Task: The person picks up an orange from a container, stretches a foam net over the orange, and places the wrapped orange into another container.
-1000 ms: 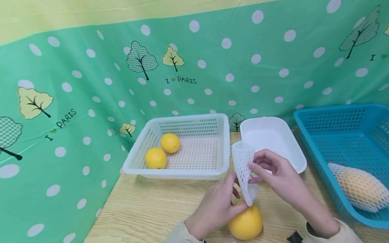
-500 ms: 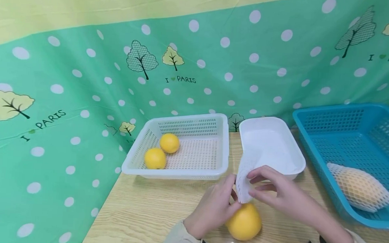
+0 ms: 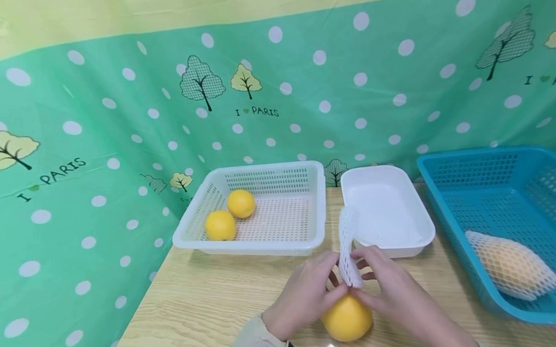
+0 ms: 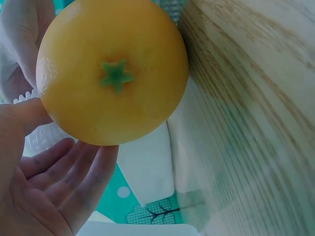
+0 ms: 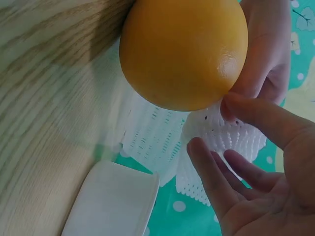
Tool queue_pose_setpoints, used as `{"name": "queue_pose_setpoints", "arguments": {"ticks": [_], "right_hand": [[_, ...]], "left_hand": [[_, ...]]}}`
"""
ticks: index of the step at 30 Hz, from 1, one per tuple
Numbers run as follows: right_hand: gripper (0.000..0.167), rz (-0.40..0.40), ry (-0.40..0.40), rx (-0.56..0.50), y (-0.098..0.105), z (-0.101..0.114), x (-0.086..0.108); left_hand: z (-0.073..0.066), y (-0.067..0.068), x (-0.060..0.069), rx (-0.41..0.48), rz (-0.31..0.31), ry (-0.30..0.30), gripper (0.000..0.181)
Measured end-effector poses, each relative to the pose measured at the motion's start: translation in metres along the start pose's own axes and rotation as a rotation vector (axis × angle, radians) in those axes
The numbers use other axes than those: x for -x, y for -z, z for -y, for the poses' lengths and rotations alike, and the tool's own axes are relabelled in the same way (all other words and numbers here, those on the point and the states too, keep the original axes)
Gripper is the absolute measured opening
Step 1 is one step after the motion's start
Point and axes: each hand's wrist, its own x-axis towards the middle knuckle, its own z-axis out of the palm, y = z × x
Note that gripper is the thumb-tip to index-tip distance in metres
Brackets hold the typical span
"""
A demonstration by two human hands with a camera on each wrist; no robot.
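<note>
Rear of table point(image 3: 195, 305), left to right: left basket point(image 3: 250, 247) with two oranges point(image 3: 220, 225) inside, tray point(image 3: 389, 216), right basket point(image 3: 484, 205) containing netted fruit point(image 3: 513, 267). Before tray: single orange point(image 3: 347, 321), foam net point(image 3: 347, 245) just behind it.

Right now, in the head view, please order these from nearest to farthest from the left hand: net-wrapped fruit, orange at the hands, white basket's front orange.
1. Orange at the hands: right beside the left hand.
2. Front orange: leftward, in the white basket.
3. Net-wrapped fruit: far right, in the blue basket.
</note>
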Motion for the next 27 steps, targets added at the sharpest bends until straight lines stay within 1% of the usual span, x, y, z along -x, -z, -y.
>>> {"name": "queue_pose_setpoints", "arguments": {"ticks": [5,8,12,15,21,27], "right_hand": [[0.055,-0.034,-0.043,-0.004,-0.001,0.003,-0.001],[0.05,-0.055,-0.037,0.005,0.0,0.003,-0.002],[0.045,-0.08,-0.019,0.033,0.004,0.0,-0.002],[0.044,-0.083,-0.011,0.042,0.006,-0.002,-0.002],[0.046,-0.077,-0.019,0.028,0.008,-0.006,-0.001],[0.046,-0.099,0.013,0.031,0.011,-0.008,-0.002]], "left_hand": [[0.002,0.002,0.0,-0.014,-0.013,-0.011,0.023],[0.004,0.003,0.0,-0.011,-0.03,-0.017,0.022],[0.006,0.005,0.0,-0.034,-0.061,-0.03,0.018],[0.007,0.006,-0.001,-0.052,-0.065,-0.032,0.016],[0.007,0.009,-0.001,-0.026,-0.04,0.008,0.015],[0.007,0.01,-0.002,0.012,-0.036,0.032,0.019]]}}
